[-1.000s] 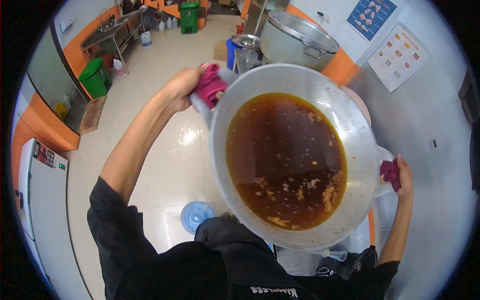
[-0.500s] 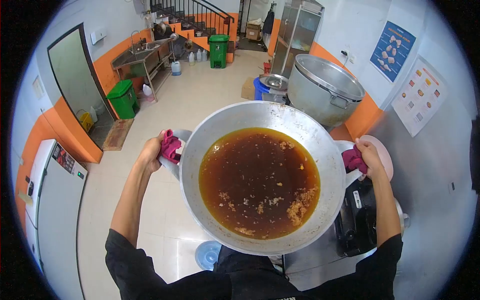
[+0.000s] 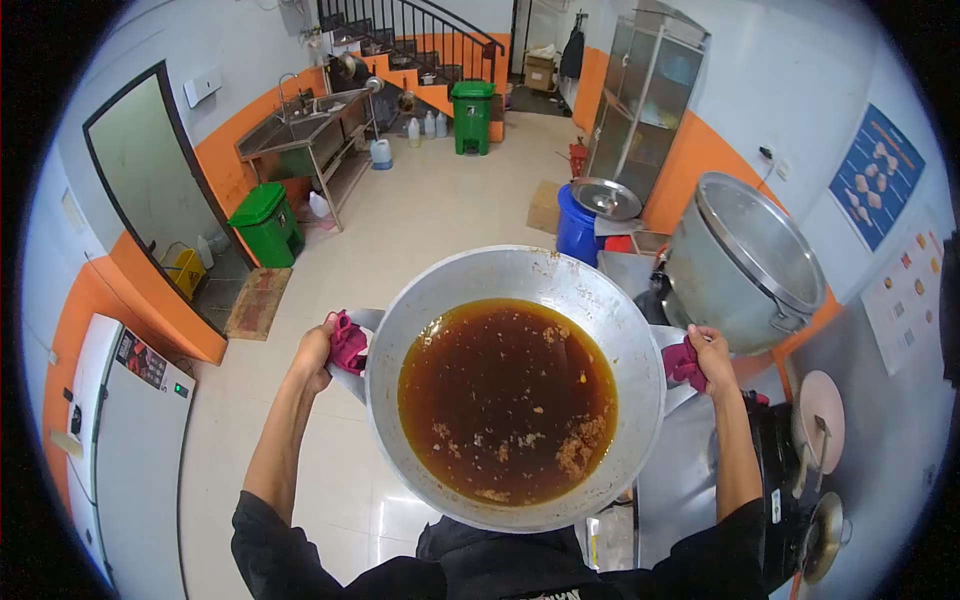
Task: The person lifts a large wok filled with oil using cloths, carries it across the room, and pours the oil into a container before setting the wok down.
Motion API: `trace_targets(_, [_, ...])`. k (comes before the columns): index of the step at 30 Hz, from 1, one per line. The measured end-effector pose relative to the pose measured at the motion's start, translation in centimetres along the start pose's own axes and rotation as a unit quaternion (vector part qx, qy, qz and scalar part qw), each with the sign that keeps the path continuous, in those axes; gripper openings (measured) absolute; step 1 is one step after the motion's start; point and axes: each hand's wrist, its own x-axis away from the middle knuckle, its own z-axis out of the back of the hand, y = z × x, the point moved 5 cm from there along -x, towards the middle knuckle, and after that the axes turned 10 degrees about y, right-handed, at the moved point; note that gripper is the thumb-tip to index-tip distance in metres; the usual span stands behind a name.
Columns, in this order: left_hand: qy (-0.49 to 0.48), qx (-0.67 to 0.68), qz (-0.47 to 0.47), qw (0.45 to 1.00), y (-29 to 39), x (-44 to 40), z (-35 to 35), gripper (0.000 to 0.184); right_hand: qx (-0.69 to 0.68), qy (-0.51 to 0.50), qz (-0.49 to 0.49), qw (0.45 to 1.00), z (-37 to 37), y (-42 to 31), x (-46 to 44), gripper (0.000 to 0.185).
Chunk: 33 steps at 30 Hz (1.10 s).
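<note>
A wide silver wok (image 3: 400,290) is held up in front of my body, with dark brown oil (image 3: 500,390) and browned crumbs (image 3: 582,447) in it. My left hand (image 3: 314,352) is closed round its left handle through a dark red cloth (image 3: 348,343). On the opposite side my right hand (image 3: 711,358) grips the right handle, with another dark red cloth (image 3: 683,363) between palm and metal. The oil lies inside the wok, well below the rim. Both handles are partly covered by the cloths and fingers.
To the right stand a large silver pot (image 3: 735,265), a metal counter (image 3: 680,500) and a black stove (image 3: 775,460). Ahead is a blue barrel (image 3: 577,222) with a metal lid. Left are a white freezer (image 3: 140,450), a green bin (image 3: 268,228) and a sink table (image 3: 310,130). Tiled floor (image 3: 430,200) stretches ahead.
My view has turned and shifted, and the wok has come away from the stove side, now appearing lower in view. More of the counter shows on the right. Both hands keep their grip.
</note>
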Motion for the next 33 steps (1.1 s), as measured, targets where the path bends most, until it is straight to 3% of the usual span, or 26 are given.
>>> trace_targets(3, [0.024, 0.0, -0.017, 1.0, 1.0, 1.1, -1.7, 0.038, -0.026, 0.008, 0.027, 0.999, 0.8, 1.9, -1.2, 0.039])
trace_targets(11, [0.0, -0.033, 0.002, 0.999, -0.4, -2.0, 0.1, 0.036, -0.035, 0.015, -0.021, 0.999, -0.8, 7.2, 0.1, 0.036])
trace_targets(17, [0.016, -0.01, -0.028, 0.999, -1.4, -7.8, 0.6, 0.038, -0.01, 0.011, 0.006, 1.0, -5.4, 7.8, -2.4, 0.042])
trace_targets(18, [0.008, -0.011, -0.029, 0.999, -2.0, -9.8, 0.8, 0.037, 0.002, 0.032, 0.055, 0.998, -5.3, 9.8, -4.5, 0.041])
trace_targets(19, [0.011, -0.01, -0.032, 0.999, -1.9, -10.9, 0.6, 0.035, 0.024, 0.068, 0.1, 0.992, -4.5, 12.9, -7.6, 0.03])
trace_targets(20, [0.033, -0.008, -0.031, 0.999, -1.5, -13.1, 0.5, 0.034, 0.005, 0.044, 0.07, 0.997, -7.8, 11.3, -8.5, 0.03])
trace_targets(21, [0.038, -0.012, -0.033, 0.999, -1.2, -14.3, -1.0, 0.032, -0.019, 0.038, 0.04, 0.998, -8.4, 9.9, -7.9, 0.029])
trace_targets(23, [0.007, -0.019, -0.05, 0.999, 0.4, -18.0, -4.2, 0.033, 0.029, 0.073, 0.067, 0.995, -7.2, 14.0, -13.4, 0.029])
trace_targets(24, [-0.009, -0.028, -0.052, 0.998, 1.3, -20.0, -6.1, 0.033, 0.053, 0.086, 0.094, 0.99, -7.3, 12.4, -13.3, 0.032])
trace_targets(27, [-0.007, -0.055, -0.044, 0.997, 1.5, -24.1, -11.0, 0.033, 0.037, 0.068, 0.041, 0.996, -6.1, 13.6, -15.9, 0.037])
trace_targets(33, [-0.084, -0.129, -0.032, 0.988, 4.5, -29.5, -19.4, 0.035, 0.058, 0.175, 0.033, 0.982, -4.6, 12.7, -17.0, 0.043])
